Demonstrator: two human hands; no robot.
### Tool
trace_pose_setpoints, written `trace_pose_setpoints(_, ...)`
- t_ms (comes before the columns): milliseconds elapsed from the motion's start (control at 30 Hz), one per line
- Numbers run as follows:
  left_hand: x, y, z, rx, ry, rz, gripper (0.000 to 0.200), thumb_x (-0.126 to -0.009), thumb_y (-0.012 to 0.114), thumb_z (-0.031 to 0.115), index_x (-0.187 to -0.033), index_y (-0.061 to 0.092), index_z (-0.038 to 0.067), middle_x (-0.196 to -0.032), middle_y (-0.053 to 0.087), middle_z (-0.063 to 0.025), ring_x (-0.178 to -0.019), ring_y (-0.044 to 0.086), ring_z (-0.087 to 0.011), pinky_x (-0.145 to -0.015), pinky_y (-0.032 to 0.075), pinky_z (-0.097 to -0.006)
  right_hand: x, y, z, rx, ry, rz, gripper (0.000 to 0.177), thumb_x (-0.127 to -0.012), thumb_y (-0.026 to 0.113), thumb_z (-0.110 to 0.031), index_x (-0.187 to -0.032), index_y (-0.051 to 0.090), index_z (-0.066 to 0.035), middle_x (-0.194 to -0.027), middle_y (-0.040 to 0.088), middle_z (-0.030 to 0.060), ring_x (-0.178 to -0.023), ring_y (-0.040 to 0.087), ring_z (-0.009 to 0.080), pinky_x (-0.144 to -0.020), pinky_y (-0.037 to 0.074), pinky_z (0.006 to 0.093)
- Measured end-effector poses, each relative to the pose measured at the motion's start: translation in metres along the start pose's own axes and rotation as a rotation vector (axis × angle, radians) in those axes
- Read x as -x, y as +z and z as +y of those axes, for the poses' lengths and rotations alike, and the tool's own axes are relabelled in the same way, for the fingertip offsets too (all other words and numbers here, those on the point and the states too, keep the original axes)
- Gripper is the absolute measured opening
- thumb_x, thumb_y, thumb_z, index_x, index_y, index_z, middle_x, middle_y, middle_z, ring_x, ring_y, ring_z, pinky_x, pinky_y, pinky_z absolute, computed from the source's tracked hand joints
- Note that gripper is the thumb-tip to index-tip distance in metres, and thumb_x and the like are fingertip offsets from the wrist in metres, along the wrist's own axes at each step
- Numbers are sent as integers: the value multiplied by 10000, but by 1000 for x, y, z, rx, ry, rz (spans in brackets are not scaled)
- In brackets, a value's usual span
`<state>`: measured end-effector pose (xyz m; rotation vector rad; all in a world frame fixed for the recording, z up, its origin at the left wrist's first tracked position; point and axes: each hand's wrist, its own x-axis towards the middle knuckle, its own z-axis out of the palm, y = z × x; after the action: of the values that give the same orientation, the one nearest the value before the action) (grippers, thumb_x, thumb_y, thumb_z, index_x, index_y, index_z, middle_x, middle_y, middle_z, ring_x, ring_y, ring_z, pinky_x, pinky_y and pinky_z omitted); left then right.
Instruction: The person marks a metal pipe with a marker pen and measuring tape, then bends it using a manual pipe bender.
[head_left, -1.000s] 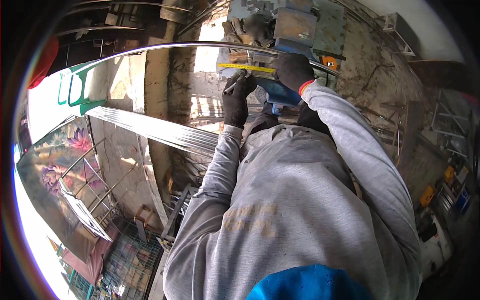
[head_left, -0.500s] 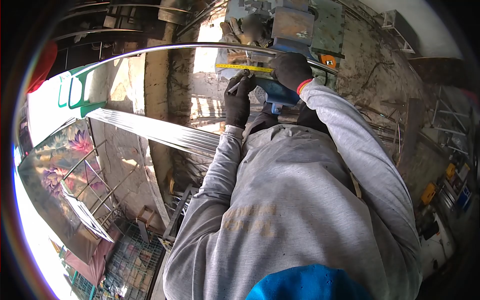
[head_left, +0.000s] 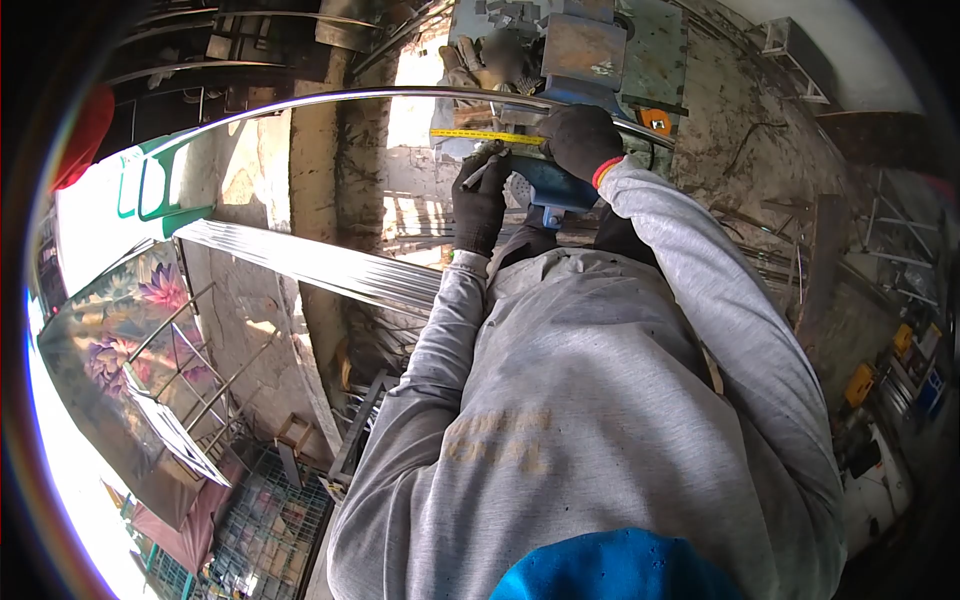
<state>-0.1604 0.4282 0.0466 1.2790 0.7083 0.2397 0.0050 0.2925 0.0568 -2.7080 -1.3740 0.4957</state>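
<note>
My left hand (head_left: 480, 205), in a dark glove, is closed on a slim light marker-like tool (head_left: 477, 176). Its fingertips are just below the left part of a yellow tape measure (head_left: 487, 135). The blade lies extended, just below a long shiny metal bar (head_left: 400, 91). My right hand (head_left: 580, 142), in a dark glove with a red and yellow cuff, is closed at the blade's right end; the tape's case is hidden by the glove. Beneath and between my hands is a blue metal vise-like tool (head_left: 550, 185).
A blue-grey machine part (head_left: 583, 55) stands beyond my hands. An orange object (head_left: 655, 121) lies right of my right hand. Silvery metal bars (head_left: 310, 262) extend to the left. Gloves (head_left: 462, 62) lie near the back, and a framed metal box (head_left: 798, 58) is at upper right.
My left hand has shifted very slightly, and the tool in it is tilted a little differently. My right hand and the tape measure look almost unmoved.
</note>
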Motion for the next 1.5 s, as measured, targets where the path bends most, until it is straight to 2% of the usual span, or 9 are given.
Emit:
trace_pose_setpoints(233,-1,-13,-3,191,15,89,390,-1076,577,311,-1230,668,-36,-1087,746,-147,-961,726,-204,-891,583,-343,7,-9,8,-101,-30,91,172,-847,728,-278,-933,762,-133,-918,701,105,-877,691,289,-774,549,457)
trace_pose_setpoints(367,16,-23,53,276,88,133,604,-1082,457,537,-1251,590,-27,-1052,732,-207,-947,743,-316,-873,616,-442,42,-74,25,-1612,424,245,282,-999,681,-387,-1013,717,-108,-859,631,-15,-763,597,105,-663,484,313)
trace_pose_setpoints(433,26,-18,75,199,125,91,637,-1094,398,556,-1255,584,-32,-1020,741,-197,-934,741,-298,-856,607,-425,50,-58,59,-2574,124,82,307,-1042,607,-422,-1096,672,-127,-875,555,-54,-700,504,89,-658,398,278)
trace_pose_setpoints(500,29,-5,84,137,81,-18,634,-1111,355,537,-1258,586,-34,-971,753,-180,-919,736,-271,-822,594,-383,59,-54,63,-2872,-134,-68,266,-1036,613,-413,-1061,669,-154,-851,531,-53,-781,510,116,-675,393,316)
trace_pose_setpoints(567,34,20,91,204,82,-75,615,-1123,339,507,-1264,593,-34,-932,760,-169,-887,733,-250,-800,582,-360,76,-62,47,-2971,51,46,308,-1051,578,-424,-1083,662,-130,-859,528,-43,-812,507,128,-677,377,320)
trace_pose_setpoints(700,42,48,106,-327,377,-238,557,-1136,335,435,-1279,605,-31,-957,780,-159,-874,749,-225,-771,572,-334,78,-58,30,-2998,-214,106,294,-1062,557,-415,-1105,646,-138,-893,536,-49,-827,518,138,-692,384,323)
trace_pose_setpoints(1100,44,74,92,-34,157,-349,345,-1093,531,268,-1139,690,-35,-948,774,-125,-903,725,-184,-809,556,-315,103,-74,-4,-2597,223,444,287,-1052,599,-395,-1088,622,-111,-891,517,-14,-852,520,183,-832,445,378)
trace_pose_setpoints(1233,48,78,82,-41,39,-361,314,-1067,587,252,-1076,703,-39,-939,763,-120,-857,707,-151,-768,558,-298,115,-68,-4,-2704,77,334,274,-1068,576,-358,-1120,611,-91,-923,534,-5,-874,527,182,-838,457,379)
trace_pose_setpoints(1500,59,105,75,-509,594,-601,310,-1042,618,242,-1157,714,-29,-1001,753,-178,-913,735,-257,-815,567,-345,168,-66,-10,-2432,475,512,372,-1071,551,-450,-1168,601,-94,-978,601,21,-989,633,215,-935,519,403)
